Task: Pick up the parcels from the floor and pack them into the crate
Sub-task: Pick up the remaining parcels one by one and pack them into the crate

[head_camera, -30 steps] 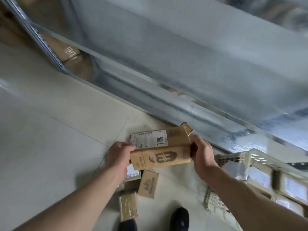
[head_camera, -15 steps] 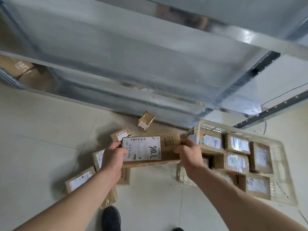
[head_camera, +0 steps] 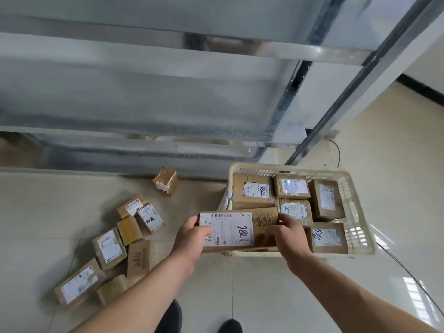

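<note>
A flat brown parcel (head_camera: 242, 230) with a white label marked "98L" hangs over the near left corner of the cream plastic crate (head_camera: 360, 212). My left hand (head_camera: 192, 239) grips its left end and my right hand (head_camera: 289, 236) grips its right end. The crate stands on the floor and holds several labelled brown parcels, one of them (head_camera: 253, 191) also marked "98L". Several more parcels (head_camera: 110, 248) lie scattered on the floor to the left. A small taped parcel (head_camera: 166, 180) sits alone by the shelf base.
A metal shelving unit (head_camera: 168, 92) rises just behind the crate and the loose parcels. A black cable (head_camera: 408, 272) runs across the light floor tiles right of the crate. My dark shoes (head_camera: 230, 326) show at the bottom edge.
Both hands have carried the "98L" parcel to the right, from above the scattered parcels to over the crate's near left corner. The view has swung right, showing the whole crate.
</note>
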`<state>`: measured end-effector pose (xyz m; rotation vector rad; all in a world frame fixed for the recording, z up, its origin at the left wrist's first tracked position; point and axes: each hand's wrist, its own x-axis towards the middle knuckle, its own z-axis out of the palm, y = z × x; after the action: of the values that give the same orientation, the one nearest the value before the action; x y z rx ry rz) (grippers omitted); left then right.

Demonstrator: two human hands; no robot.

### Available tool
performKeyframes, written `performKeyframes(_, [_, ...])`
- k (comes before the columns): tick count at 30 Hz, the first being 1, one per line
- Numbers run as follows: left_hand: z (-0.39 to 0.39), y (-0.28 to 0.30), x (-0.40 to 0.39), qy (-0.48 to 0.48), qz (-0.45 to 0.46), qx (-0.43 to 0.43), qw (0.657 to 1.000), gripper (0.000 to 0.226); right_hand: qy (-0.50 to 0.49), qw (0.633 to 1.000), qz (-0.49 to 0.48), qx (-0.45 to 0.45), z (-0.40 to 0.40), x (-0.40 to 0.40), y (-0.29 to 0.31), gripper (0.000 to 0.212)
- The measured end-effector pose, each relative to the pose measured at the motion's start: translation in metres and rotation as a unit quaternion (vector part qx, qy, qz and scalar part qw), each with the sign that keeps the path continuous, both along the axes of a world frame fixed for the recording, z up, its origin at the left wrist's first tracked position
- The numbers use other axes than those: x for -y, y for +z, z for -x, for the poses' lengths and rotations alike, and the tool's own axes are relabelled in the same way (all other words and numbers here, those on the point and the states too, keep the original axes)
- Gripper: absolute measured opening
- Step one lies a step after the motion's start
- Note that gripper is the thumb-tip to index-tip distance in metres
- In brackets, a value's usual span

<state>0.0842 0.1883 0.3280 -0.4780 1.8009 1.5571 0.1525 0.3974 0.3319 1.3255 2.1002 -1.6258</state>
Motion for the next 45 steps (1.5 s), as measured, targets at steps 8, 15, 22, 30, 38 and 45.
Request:
performKeyframes(8, [0.026, -0.024, -0.087, -0.082, -0.047, 0.022, 0.995, 0.032, -0.071, 0.997, -0.008, 0.002, 0.000, -0.082, -0.015, 0.026])
performKeyframes(15, [0.043, -0.077, -0.146, -0.137, -0.053, 0.051, 0.988, 0.046, -0.108, 0.994, -0.003, 0.006, 0.002, -0.134, -0.067, 0.024])
performKeyframes(22, [0.020, -0.157, -0.185, -0.138, -0.021, 0.090, 0.986, 0.048, -0.104, 0.992, 0.039, 0.060, -0.017, -0.172, -0.149, 0.026])
performKeyframes(30, [-0.017, -0.313, -0.238, -0.133, 0.030, 0.149, 0.979, 0.086, -0.055, 0.988, 0.066, 0.127, -0.035, -0.232, -0.258, 0.017])
performKeyframes(38, [-0.027, -0.363, -0.293, -0.127, 0.026, 0.159, 0.979, 0.052, -0.031, 0.986, 0.048, 0.158, -0.039, -0.274, -0.330, 0.016])
performKeyframes(45, [-0.037, -0.387, -0.317, -0.103, -0.016, 0.173, 0.979, 0.031, -0.028, 0.984, 0.050, 0.167, -0.042, -0.294, -0.355, 0.022])
